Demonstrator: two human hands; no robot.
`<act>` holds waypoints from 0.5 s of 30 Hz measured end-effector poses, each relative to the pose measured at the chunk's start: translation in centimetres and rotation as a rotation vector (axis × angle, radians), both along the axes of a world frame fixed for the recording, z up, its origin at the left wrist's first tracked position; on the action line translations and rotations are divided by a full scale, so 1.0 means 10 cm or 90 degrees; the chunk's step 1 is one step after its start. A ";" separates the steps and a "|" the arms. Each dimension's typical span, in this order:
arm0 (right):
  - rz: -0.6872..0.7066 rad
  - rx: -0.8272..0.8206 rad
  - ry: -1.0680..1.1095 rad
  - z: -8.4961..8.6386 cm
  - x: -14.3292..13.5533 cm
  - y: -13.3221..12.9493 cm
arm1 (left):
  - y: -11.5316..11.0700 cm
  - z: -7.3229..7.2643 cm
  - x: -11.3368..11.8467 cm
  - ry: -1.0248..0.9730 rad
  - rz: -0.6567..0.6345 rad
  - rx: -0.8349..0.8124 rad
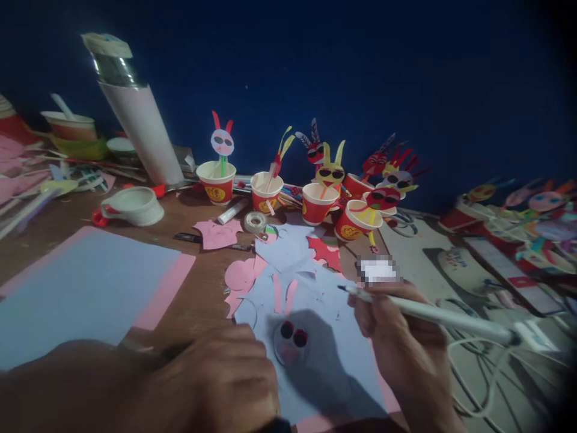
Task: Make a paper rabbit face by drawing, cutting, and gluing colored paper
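My right hand [401, 337] grips a long white pen [433, 313] with a dark tip, which points left over the pale blue paper. At lower left, my left hand [225, 373] is closed with its fingers curled; what it holds, if anything, is hidden, though something dark shows below it. Between the hands a small round paper face [291, 355] with two dark eyes rests on the pale blue sheet [333, 313], partly in shadow. Two pink paper ears [283, 293] lie just above it.
Red paper cups [216, 183] with paper-faced straws stand along the back. A white flask [139, 132], a cup lying on its side [133, 206], a tape roll [255, 222], pink scraps [219, 233] and blue sheets [90, 288] lie around. Cables [478, 379] loop at right.
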State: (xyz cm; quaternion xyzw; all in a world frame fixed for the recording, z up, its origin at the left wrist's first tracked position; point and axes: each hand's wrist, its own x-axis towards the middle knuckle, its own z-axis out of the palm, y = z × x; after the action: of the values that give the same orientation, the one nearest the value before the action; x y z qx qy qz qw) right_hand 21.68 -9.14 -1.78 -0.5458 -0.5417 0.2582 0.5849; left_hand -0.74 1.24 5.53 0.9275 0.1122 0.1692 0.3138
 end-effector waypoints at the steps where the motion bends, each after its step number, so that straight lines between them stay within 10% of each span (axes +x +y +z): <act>1: -0.007 -0.007 0.018 0.18 0.00 0.21 | 0.06 0.00 -0.01 0.025 0.023 0.024; 5: 0.004 -0.035 0.014 0.53 -0.04 0.58 | 0.31 -0.11 -0.10 0.047 0.003 0.138; 15: 0.096 -0.126 -0.008 0.35 -0.08 0.52 | 0.46 -0.43 -0.06 0.115 -0.027 0.198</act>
State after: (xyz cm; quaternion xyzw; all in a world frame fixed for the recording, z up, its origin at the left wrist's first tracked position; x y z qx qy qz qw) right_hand 20.83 -3.90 1.76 -0.5601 -0.5568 0.3505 0.5034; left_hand -1.31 5.86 1.23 0.9784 0.0930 0.0942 0.1586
